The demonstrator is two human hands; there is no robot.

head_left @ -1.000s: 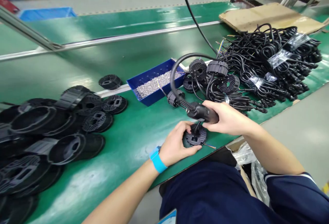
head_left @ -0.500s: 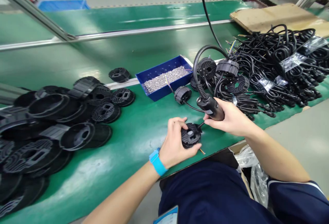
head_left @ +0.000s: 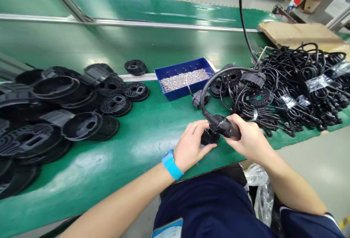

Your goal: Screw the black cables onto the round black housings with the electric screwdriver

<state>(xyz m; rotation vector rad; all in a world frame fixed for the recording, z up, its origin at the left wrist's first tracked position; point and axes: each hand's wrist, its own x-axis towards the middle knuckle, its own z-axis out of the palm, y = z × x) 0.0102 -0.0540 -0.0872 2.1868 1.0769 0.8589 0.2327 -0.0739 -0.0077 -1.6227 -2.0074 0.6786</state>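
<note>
Near the bench's front edge, my left hand (head_left: 193, 143) grips a round black housing (head_left: 210, 137), thumb in front and fingers behind. A blue band circles the left wrist. My right hand (head_left: 247, 132) is wrapped round a black corded power tool (head_left: 225, 127), tilted with its cord end up and to the left, just over the housing. The tool partly hides the housing, and its tip is not clearly visible. Behind the tool lies a small black round part (head_left: 201, 98) with wires. A blue tray (head_left: 177, 94) of small metal pieces sits beyond my hands.
Many black round housings (head_left: 90, 125) are piled on the left of the green bench (head_left: 142, 139). Bundled black cables (head_left: 295, 85) heap on the right, with a brown board (head_left: 303, 35) behind. A black cable (head_left: 243, 15) hangs from above. Clear plastic (head_left: 264, 194) lies below the edge.
The housing in my left hand has turned and is now more hidden behind the tool. My right hand has brought the tool over it. The view has shifted a little.
</note>
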